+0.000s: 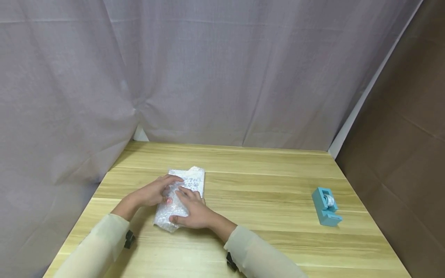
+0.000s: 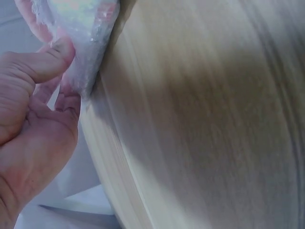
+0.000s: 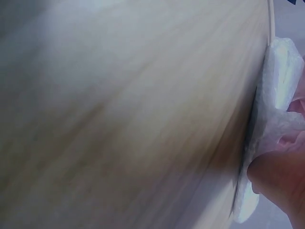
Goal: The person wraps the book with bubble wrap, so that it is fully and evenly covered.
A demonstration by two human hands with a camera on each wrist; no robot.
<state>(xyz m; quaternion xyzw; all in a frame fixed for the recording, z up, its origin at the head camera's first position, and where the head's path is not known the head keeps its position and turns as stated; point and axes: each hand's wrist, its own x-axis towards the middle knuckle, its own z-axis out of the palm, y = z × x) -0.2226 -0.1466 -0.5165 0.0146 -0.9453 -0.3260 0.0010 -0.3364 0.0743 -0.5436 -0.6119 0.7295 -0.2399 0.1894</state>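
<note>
A flat white rectangular item with grey-blue print [image 1: 196, 184] lies on the left half of the table, partly covered by clear bubble wrap [image 1: 167, 217]. From the left side, my left hand [image 1: 152, 192] reaches over it; in the left wrist view thumb and fingers pinch the edge of the wrap [image 2: 90, 57]. My right hand [image 1: 197, 213] lies palm down across the near right part, fingers spread and gently bent on the wrap, thumb towards the near edge. In the right wrist view that thumb [image 3: 274, 174] presses against the wrap. Parts of the item are hidden under both hands.
On the right of the wood-grain table [image 1: 257, 193] stands a light blue tape dispenser [image 1: 324, 208] with a roll of clear tape. Grey cloth [image 1: 215, 77] hangs behind and to the left, a brown panel [image 1: 399, 154] on the right. Both wrists carry small black devices.
</note>
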